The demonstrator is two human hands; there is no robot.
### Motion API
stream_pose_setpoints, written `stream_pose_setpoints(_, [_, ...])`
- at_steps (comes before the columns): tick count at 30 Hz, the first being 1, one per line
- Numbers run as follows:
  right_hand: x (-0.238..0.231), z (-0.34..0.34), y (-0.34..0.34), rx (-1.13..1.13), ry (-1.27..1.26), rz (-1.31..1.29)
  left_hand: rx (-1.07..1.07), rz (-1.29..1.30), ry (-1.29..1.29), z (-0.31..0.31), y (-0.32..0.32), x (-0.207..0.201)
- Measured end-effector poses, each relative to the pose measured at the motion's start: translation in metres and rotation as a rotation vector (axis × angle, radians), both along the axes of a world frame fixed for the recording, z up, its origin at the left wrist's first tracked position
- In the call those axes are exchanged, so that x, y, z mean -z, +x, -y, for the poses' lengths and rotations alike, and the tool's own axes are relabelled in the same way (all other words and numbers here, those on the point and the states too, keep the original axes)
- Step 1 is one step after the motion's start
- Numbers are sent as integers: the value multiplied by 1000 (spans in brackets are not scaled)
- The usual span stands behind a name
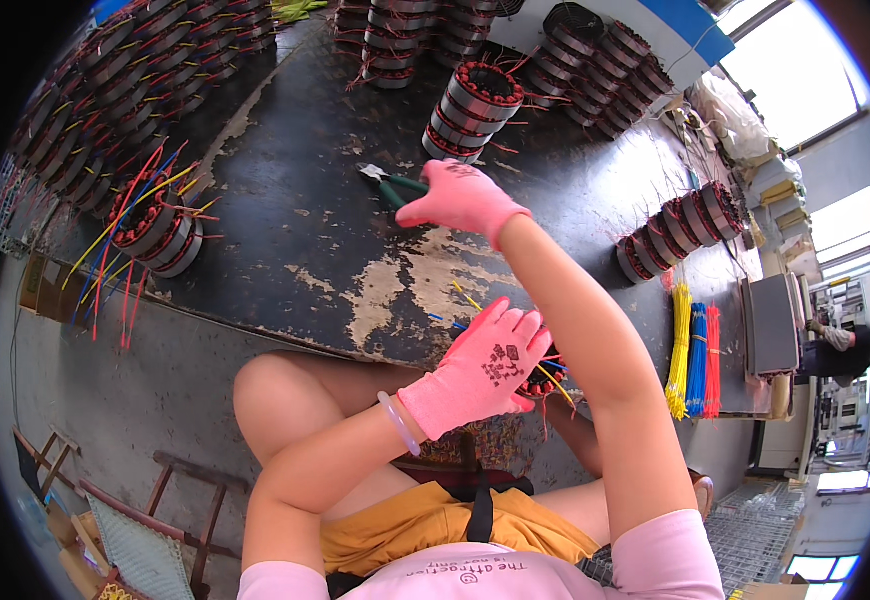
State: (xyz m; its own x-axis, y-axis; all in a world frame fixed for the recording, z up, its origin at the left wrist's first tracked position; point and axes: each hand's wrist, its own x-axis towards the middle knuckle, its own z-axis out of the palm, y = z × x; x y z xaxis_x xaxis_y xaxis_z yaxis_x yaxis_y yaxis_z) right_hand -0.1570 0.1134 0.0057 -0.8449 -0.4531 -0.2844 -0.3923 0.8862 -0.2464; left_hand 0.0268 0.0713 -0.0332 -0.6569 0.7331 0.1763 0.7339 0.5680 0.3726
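Observation:
Both my hands wear pink gloves. My right hand (460, 198) reaches out over the dark worn table (305, 230) and closes on the green handles of a pair of pliers (387, 184), whose metal jaws point left. My left hand (480, 370) rests at the table's near edge on a wound stator (545, 382) with red, yellow and blue wires sticking out; most of that stator is hidden under the hand.
Stacks of wound stators stand at the back (470, 108), at the left (160, 232) and in a row at the right (680, 230). Bundles of yellow, blue and red wires (695, 350) hang off the right edge. Another person (845, 345) sits far right.

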Motion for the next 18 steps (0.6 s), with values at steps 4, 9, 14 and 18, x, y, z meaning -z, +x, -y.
stream_pose_setpoints(4, [-15,-88,44,529,-998,757,-102,-84,112,-1,6,14])
stream_pose_setpoints(9, [-23,-220,161,401,-1575,997,-120,-48,62,5,-2,-6])
stream_pose_setpoints(14, [-22,-264,242,784,-1334,870,-125,-58,98,20,-19,-16])
stream_pose_setpoints(18, [-17,-264,259,855,-1238,932,-34,-34,8,20,-38,-25])
